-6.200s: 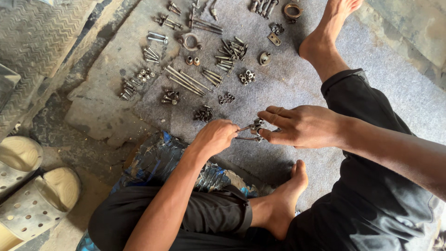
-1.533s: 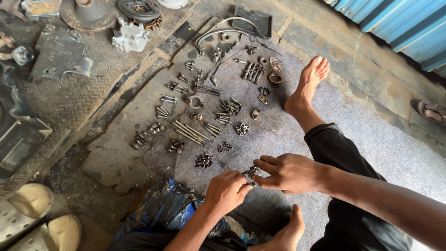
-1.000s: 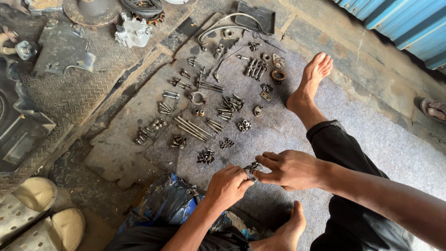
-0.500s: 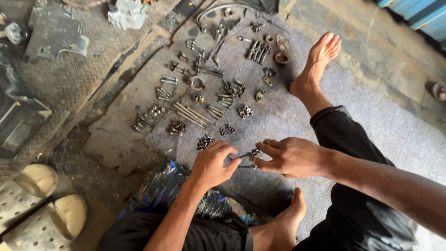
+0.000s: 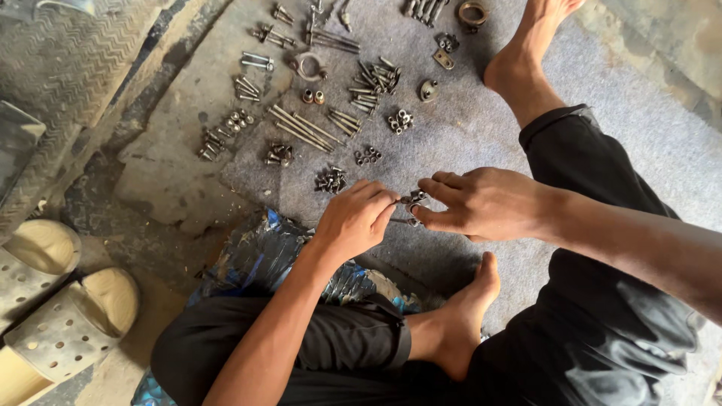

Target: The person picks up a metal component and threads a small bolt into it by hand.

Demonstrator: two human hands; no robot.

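Head view: both hands (image 5: 421,214) pinch small bolts (image 5: 413,201); sorted hardware (image 5: 331,120) lies beyond.

Grey mat (image 5: 639,143) over cracked concrete floor (image 5: 162,162); perforated sandals (image 5: 53,301) at left; daylight

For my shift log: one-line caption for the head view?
Seated on the floor, left hand and right hand pinch small metal fasteners beside sorted bolts.

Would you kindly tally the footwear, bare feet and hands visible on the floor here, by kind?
Perforated beige rubber sandals: 2
Bare feet: 2
Hands, left hand and right hand, pinching small metal fasteners: 2
Total: 6
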